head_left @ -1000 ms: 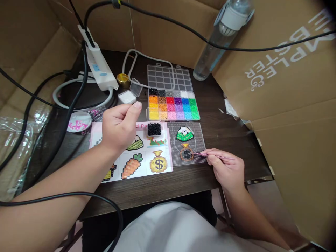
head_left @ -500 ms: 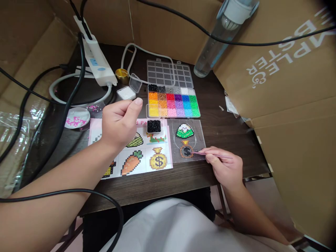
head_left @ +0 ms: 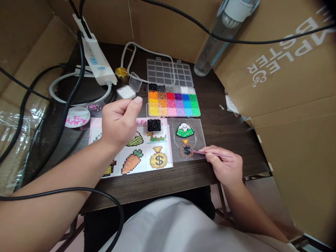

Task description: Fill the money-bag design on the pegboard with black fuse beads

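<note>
My right hand (head_left: 224, 164) pinches pink tweezers (head_left: 216, 154), whose tip reaches the right side of a round brown bead outline (head_left: 181, 154) with black beads (head_left: 187, 150) inside it. This bead figure lies on a clear pegboard (head_left: 199, 140), below a finished-looking green and white rice-ball bead figure (head_left: 185, 130). My left hand (head_left: 119, 120) is closed in a fist above the printed pattern sheet (head_left: 147, 164); whether anything is inside its fingers is hidden. A small open box of black beads (head_left: 154, 125) stands on the sheet's top right part, beside the pegboard.
Behind lies an open compartment case of coloured beads (head_left: 174, 101). A box of white beads (head_left: 126, 92), a gold cup (head_left: 121, 74), a dish of pink beads (head_left: 77, 117) and a power strip (head_left: 98, 63) are at the left. A bottle (head_left: 212, 45) leans against the cardboard wall (head_left: 283, 87).
Almost nothing differs. The tweezers' tip has shifted very slightly at the bead figure's right side, and the left fist stays where it was.
</note>
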Action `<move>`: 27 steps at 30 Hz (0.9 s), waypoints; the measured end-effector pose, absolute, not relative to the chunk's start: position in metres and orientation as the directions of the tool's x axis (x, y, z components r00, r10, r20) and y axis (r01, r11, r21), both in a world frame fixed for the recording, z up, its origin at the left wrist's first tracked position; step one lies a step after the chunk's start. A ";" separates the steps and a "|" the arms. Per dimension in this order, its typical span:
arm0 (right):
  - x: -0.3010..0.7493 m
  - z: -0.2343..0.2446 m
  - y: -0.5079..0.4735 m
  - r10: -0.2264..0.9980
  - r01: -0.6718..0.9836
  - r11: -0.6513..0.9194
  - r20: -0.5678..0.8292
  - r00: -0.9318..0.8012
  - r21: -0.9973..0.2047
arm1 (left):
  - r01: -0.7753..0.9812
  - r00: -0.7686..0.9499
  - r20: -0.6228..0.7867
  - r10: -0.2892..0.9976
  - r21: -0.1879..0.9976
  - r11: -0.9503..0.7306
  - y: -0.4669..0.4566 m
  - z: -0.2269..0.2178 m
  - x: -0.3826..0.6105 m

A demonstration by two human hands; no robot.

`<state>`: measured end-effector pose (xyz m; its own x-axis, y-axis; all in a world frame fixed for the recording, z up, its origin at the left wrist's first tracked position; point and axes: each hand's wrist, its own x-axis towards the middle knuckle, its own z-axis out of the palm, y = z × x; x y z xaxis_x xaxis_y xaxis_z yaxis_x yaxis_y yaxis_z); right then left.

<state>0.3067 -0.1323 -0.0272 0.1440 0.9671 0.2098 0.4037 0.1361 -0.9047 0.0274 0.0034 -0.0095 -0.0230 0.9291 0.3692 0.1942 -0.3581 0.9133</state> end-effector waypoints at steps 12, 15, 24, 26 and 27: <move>0.310 -0.036 -0.135 0.961 0.312 0.143 0.208 0.185 -0.939 | 0.210 -0.030 0.367 0.930 0.912 -0.353 0.004 -0.011 0.027; 0.310 -0.039 -0.133 0.945 0.249 0.139 0.204 0.256 -0.958 | 0.184 -0.033 0.377 0.926 0.913 -0.365 0.004 -0.010 0.027; 0.302 0.014 -0.066 0.901 -0.019 0.274 0.250 0.354 -0.962 | 0.164 -0.010 0.382 0.924 0.912 -0.375 0.000 -0.004 0.029; 0.300 0.028 -0.040 0.913 -0.064 0.292 0.259 0.317 -0.954 | 0.164 -0.016 0.387 0.922 0.910 -0.380 0.000 -0.004 0.028; 0.300 0.032 -0.026 0.922 -0.091 0.283 0.245 0.301 -0.955 | 0.167 -0.021 0.389 0.921 0.910 -0.380 0.000 -0.004 0.028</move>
